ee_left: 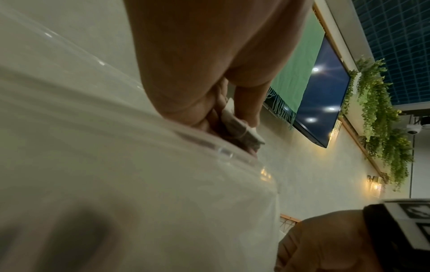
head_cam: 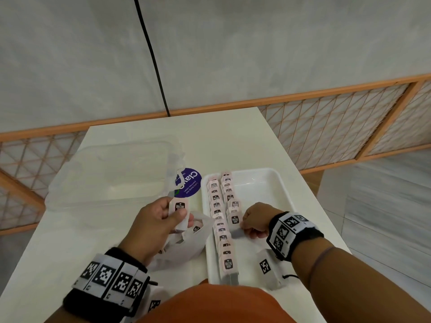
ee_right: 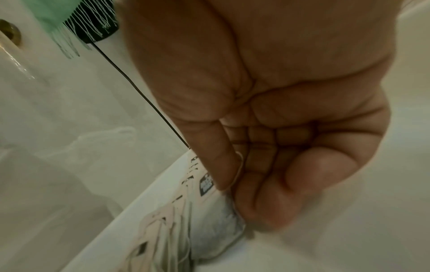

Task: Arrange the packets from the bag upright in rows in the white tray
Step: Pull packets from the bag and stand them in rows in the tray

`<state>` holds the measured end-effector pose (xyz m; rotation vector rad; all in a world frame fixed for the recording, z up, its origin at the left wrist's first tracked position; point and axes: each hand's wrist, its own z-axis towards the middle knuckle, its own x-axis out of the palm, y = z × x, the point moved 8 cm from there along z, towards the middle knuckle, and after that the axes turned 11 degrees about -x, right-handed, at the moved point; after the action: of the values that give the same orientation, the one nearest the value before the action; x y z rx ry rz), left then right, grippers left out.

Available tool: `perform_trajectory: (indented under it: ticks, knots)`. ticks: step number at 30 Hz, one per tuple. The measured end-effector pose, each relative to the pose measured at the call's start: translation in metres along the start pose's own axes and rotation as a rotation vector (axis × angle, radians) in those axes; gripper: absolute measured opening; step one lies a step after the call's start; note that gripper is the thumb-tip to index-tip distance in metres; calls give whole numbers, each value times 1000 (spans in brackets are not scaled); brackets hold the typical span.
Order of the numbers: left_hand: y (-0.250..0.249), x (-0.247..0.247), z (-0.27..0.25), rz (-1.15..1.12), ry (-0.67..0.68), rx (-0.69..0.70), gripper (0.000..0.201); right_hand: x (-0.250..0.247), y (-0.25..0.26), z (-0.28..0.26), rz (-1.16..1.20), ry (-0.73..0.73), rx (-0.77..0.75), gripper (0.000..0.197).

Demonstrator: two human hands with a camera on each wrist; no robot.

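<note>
A white tray (head_cam: 275,183) lies on the table's right half. Two rows of pink-tagged tea packets (head_cam: 221,229) stand along its left side, one long and one shorter. My right hand (head_cam: 253,221) is inside the tray and pinches the front packet (head_cam: 235,220) of the shorter row between thumb and fingers; the right wrist view shows that packet (ee_right: 214,211) under my thumb. My left hand (head_cam: 163,215) hovers left of the tray and grips a few packets (head_cam: 180,209), also seen edge-on as packets (ee_left: 237,127). Below it lies the thin white plastic bag (head_cam: 186,243) with a packet showing inside.
A clear plastic lid or container (head_cam: 112,173) sits at the table's back left. A round purple sticker (head_cam: 189,183) lies between it and the tray. The tray's right half is bare. A black cable (head_cam: 151,54) runs down the wall behind the table.
</note>
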<state>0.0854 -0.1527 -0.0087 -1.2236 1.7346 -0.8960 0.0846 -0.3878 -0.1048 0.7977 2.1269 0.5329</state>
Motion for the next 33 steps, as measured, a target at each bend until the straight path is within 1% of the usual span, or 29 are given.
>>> perform_trajectory:
  ticks: [3,6,11,13,15,16,18,20,21,22,25,28,31,33]
  knots:
    - [1,-1,1,-21,4,-1,14,-1,-1,5,-9,-4,11,16]
    - [4,0,3,-85,27,-35,19,-2,-5,9,11,-20,22,16]
    - [7,1,5,-143,35,-68,22,0,-10,12,129,-23,56,3]
    - [8,2,5,-146,42,-76,22,1,-13,12,207,-17,69,4]
    - [8,3,6,-135,39,-71,20,1,-12,12,220,-18,62,4]
    - [7,3,6,-120,33,-61,19,-2,-11,12,180,-43,38,4]
    - [3,3,5,-67,19,-21,17,-13,-3,11,88,-163,-47,7]
    - [-2,3,2,1,9,39,17,-23,13,2,128,-280,-183,11]
    - [-4,3,2,26,5,64,17,-25,24,-5,183,-303,-262,13]
    - [-6,3,1,43,-2,84,15,-25,37,-13,240,-290,-340,15]
    - [-10,3,1,47,-16,128,9,-17,76,-38,337,-173,-539,17]
    - [-14,6,-1,28,3,148,12,-11,103,-56,247,-158,-689,11]
    - [-15,9,-3,4,25,155,12,-9,112,-63,197,-171,-769,6]
    - [-15,8,-3,1,23,166,10,-13,109,-63,190,-199,-748,4]
